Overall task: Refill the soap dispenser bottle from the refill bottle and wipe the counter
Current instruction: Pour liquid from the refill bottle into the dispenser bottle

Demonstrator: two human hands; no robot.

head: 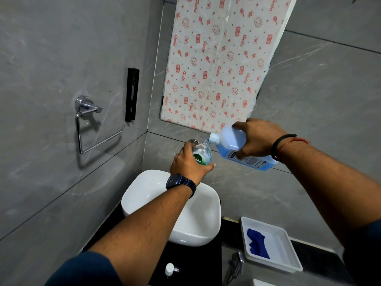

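Grey stone-look tiles (61, 58) with pale veining lined the walls of a small washroom; a panel of white paper (222, 58) printed with red kitchen motifs and the repeated word "Gala" covered the space above the basin; a chrome towel ring (90, 124) hung on the left wall beside a narrow black bracket (132, 94).

Above the white, rounded-square ceramic basin (198, 221) the soap dispenser bottle (203, 154) was held upright, clear plastic with its neck open and a green oval label reading "Dettol"; the left hand (187, 164) was wrapped around its body, fingers and thumb pressed on the sides, a dark watch (181, 182) on the wrist. The refill bottle (237, 147), a flat translucent jug of blue liquid with a white threaded neck and a small-print label too fine to read, was tilted with its mouth just at the dispenser's neck; the right hand (257, 137) clasped it from above, a black band and red thread (286, 144) at the wrist.

On the dark counter (185, 256) lay a white pump cap (170, 269); to the right sat a white rectangular tray (288, 256) holding a crumpled blue cloth (256, 243).
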